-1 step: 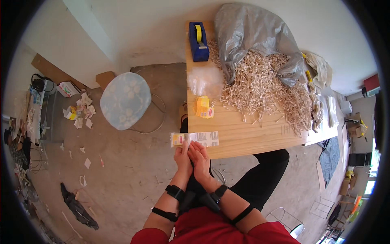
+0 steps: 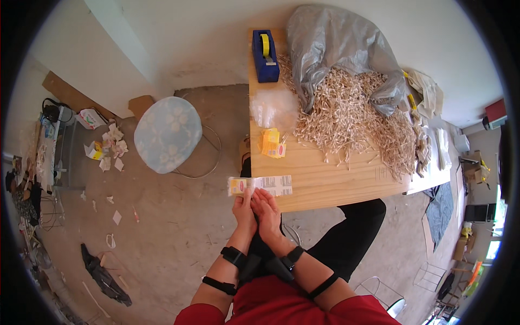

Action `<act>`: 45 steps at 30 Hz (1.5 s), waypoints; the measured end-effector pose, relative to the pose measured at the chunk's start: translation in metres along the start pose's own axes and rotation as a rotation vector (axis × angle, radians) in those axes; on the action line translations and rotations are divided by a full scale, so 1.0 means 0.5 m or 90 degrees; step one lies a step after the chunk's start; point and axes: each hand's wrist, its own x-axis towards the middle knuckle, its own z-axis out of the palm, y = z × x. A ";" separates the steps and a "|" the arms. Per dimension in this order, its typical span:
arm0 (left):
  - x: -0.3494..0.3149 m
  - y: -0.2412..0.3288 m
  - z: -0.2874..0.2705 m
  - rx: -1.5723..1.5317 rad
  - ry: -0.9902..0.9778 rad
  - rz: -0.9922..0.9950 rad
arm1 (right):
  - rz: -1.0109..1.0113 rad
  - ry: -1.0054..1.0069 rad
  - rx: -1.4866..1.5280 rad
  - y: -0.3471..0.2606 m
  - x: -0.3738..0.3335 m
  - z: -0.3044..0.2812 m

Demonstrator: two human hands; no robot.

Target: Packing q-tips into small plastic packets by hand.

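A small clear plastic packet point(image 2: 238, 186) with a yellow card inside juts past the left edge of the table, near its front corner. My left hand point(image 2: 245, 209) grips its near side, thumb on top. Close against it, my right hand point(image 2: 266, 210) has its fingers bent at the packet's right end; what lies under those fingertips is partly hidden. A white printed strip point(image 2: 279, 185) lies on the tabletop just beyond my right fingers. Farther up are a small stack of yellow cards point(image 2: 273, 145) and a pile of clear plastic bags point(image 2: 274, 108).
Loose cotton swabs point(image 2: 346, 116) spread over the wooden table point(image 2: 325, 184), spilling from a grey plastic bag point(image 2: 336, 40). A blue tape dispenser point(image 2: 265, 59) stands at the far left corner. Left of the table is a round stool point(image 2: 168, 135) with a pale blue cover.
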 end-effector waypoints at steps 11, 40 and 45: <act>0.014 0.018 0.014 0.015 0.013 -0.017 | 0.082 -0.040 -0.176 -0.064 0.054 -0.003; 0.017 0.039 -0.016 0.080 -0.081 -0.072 | -0.180 -0.075 -0.395 0.011 0.042 -0.010; 0.024 0.045 -0.012 -0.078 -0.037 -0.092 | -0.125 -0.002 -0.303 -0.014 0.055 -0.017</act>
